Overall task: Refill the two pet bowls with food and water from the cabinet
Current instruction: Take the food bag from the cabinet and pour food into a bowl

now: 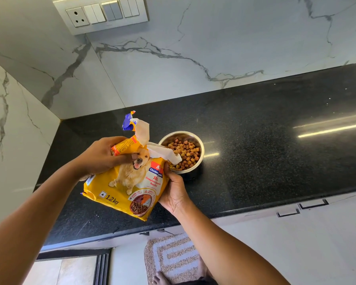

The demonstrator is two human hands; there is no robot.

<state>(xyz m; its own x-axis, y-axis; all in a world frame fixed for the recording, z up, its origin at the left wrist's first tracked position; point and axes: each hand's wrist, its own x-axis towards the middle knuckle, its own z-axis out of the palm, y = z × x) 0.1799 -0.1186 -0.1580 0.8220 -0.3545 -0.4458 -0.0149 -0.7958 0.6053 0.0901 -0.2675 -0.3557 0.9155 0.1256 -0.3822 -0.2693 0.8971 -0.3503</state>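
Both hands clamp the dog food bag [123,190]: left hand [100,156] near its torn top, right hand [174,192] on its side; the bag's torn flap hides part of the steel bowl [200,150] of kibble [185,154] just beside it.

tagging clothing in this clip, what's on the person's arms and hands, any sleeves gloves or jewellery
Nothing worn shows. The left hand and right hand are bare: no gloves, rings or watch visible. Both forearms are uncovered up to the frame's edge, with no sleeves, bands or markings.

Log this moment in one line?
left hand: grips bag top; right hand: holds bag side; bag: torn mouth over bowl; bowl: kibble inside, on counter
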